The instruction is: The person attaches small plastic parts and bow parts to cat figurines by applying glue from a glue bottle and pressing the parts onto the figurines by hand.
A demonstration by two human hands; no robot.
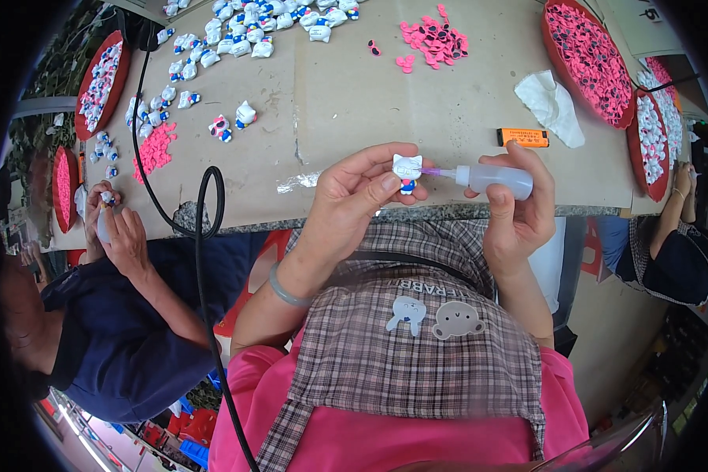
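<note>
Between the thumb and fingers of my left hand (358, 193) is a small white cat figurine (407, 168) with blue and pink on its body. My right hand (521, 206) grips a translucent squeeze bottle (502, 181), lying sideways. Its thin purple nozzle tip (431, 171) points left and meets or nearly meets the figurine's head; I cannot tell whether it touches. Both hands are above the near edge of the table. Further off, a figurine with pink sunglasses (221, 127) lies beside a plain white one (245, 115).
Many figurines (252, 23) and loose pink sunglasses pieces (436, 41) cover the far table. Red trays (628, 118) stand at both sides. An orange box (523, 138) and crumpled tissue (549, 106) lie right. A black cable (200, 259) hangs left, near a co-worker's hands (126, 236).
</note>
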